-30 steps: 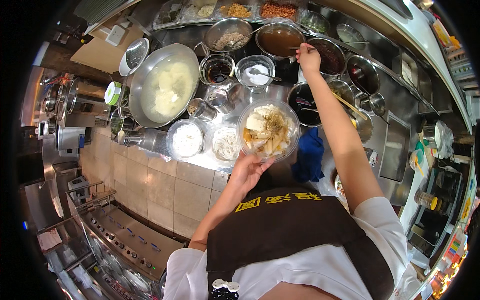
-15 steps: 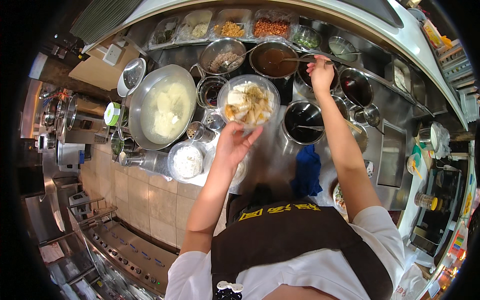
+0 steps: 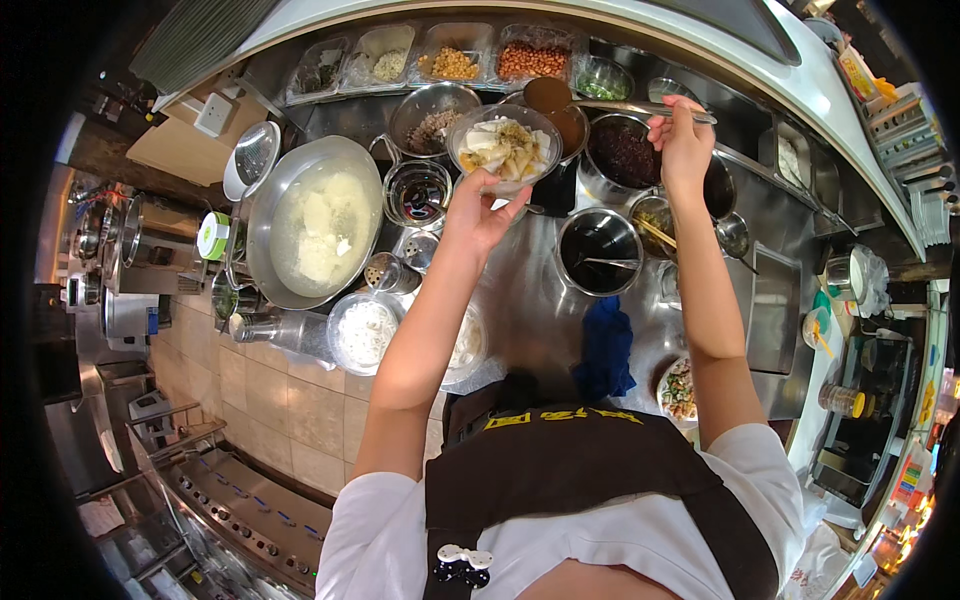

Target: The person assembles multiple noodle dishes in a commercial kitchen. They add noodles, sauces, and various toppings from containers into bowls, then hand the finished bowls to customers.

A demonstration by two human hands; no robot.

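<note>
My left hand (image 3: 480,208) is closed on the near rim of a clear plastic bowl (image 3: 506,152) and holds it up off the counter. White, soft-looking pieces, brownish chunks and a crumbly brown topping lie in the bowl. A long-handled metal ladle (image 3: 640,106) is gripped in my right hand (image 3: 683,140). Its head, full of smooth brown sauce, is raised above the metal pot of brown sauce (image 3: 574,128), just beyond the bowl. To the right of that pot is another metal pot (image 3: 622,152) with a dark, grainy filling.
A big pan (image 3: 318,225) of pale curd in liquid stands left. A pot of dark liquid (image 3: 600,250) and a blue cloth (image 3: 606,350) lie nearer me. Topping trays (image 3: 450,60) line the back; white-filled tubs (image 3: 364,333) sit by my left forearm.
The ladle has risen out of the brown sauce with a full head, and my right hand has shifted right. My left hand has carried the bowl forward, close to the sauce pot.
</note>
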